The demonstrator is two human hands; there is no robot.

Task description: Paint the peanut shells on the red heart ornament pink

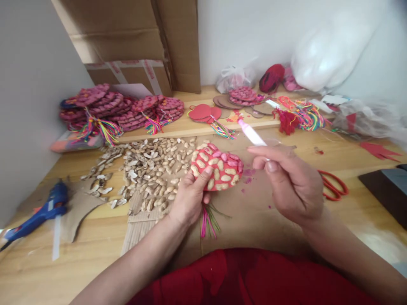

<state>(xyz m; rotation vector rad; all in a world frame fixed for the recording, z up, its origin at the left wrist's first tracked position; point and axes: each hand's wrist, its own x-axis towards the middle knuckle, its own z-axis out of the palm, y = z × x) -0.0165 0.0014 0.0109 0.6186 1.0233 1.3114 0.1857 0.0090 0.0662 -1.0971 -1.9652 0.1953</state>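
Note:
My left hand (192,192) grips a red heart-shaped ornament (218,167) by its lower left edge, thumb on top. Peanut shells cover its face; those along the upper right are painted pink, the others are bare tan. A tassel of pink and green strings (210,220) hangs below. To the right, my right hand (288,182) pinches a white marker pen (252,133) between thumb and fingers. The pen's pink tip points up and left, apart from the ornament. Pink stains (249,176) mark the cardboard between the hands.
Loose peanut shells (155,165) spread across the left-centre. A blue glue gun (52,203) lies far left, red-handled scissors (335,186) at right. Behind, stacked pink ornaments (104,106), red discs (205,113) and colourful tassels (308,114) line a ledge below a cardboard box (127,76).

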